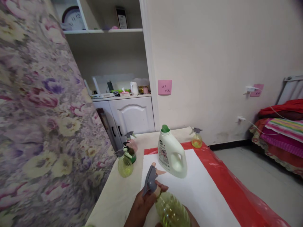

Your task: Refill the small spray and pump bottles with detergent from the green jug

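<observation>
A spray bottle [174, 209] with yellow-green ribbed clear plastic and a grey trigger head lies tilted across both my hands. My left hand [143, 203] is closed round its neck, just under the trigger head. From below, my right hand [192, 217] grips the bottle's body; most of its fingers are hidden behind the plastic. Some liquid shows inside. Beyond the hands, a large pale green detergent jug [174, 154] with a green piece in its mouth stands upright on a white sheet [201, 189]. The held bottle's nozzle points up and away, a little left of the jug.
At the table's left stand a yellow-green spray bottle [125, 167], a dark green one [132, 155] and a pink one [131, 143]. Another spray bottle [197, 140] with yellow-orange liquid stands at the back right on red plastic [227, 183]. A floral curtain [52, 126] hangs close on the left.
</observation>
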Demonstrator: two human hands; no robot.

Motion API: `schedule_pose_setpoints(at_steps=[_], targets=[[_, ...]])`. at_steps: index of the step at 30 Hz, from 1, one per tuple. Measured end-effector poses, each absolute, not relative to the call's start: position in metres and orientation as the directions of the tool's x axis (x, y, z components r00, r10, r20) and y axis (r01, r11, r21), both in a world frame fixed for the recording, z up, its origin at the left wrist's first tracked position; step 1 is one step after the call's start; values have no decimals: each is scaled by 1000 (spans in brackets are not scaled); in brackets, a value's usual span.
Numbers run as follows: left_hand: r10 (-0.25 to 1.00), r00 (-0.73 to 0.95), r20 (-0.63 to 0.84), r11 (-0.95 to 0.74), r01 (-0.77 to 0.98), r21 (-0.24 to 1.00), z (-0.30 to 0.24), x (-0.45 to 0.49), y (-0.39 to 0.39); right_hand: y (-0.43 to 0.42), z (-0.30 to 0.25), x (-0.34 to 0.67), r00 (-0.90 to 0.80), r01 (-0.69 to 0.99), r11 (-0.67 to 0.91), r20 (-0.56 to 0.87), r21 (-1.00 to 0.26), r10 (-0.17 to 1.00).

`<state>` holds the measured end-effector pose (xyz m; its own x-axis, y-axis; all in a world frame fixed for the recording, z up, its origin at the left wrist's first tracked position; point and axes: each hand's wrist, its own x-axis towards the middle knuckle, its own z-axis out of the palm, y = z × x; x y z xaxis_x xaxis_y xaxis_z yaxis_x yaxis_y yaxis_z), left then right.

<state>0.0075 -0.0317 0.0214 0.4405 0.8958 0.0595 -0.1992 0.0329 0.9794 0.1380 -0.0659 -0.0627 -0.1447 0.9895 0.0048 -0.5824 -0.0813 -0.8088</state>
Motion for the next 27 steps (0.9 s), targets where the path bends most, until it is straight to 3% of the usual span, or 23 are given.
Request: schedule_pose_setpoints(at_steps=[9, 13, 17, 22, 27], targets=[[934, 339, 115, -95, -76, 993, 14, 3, -19, -73, -56, 148, -315, -755, -317, -106, -573, 943], [960, 250, 124, -106, -84, 991, 17, 7, -19, -88, -47, 155, -326, -832, -297, -20, -468, 945], [967, 220, 131, -108, -113, 988, 21, 11, -20, -90, -54, 159, -270, -839, -215, 39, -499, 962], [971, 221, 91, -74, -82, 994, 25, 14, -23, -80, -67, 159, -252, -793, -248, -72, -557, 965], [944, 319, 83, -54, -99, 994, 19, 13, -26, -78, -52, 152, -250, -762, -246, -79, -598, 965]])
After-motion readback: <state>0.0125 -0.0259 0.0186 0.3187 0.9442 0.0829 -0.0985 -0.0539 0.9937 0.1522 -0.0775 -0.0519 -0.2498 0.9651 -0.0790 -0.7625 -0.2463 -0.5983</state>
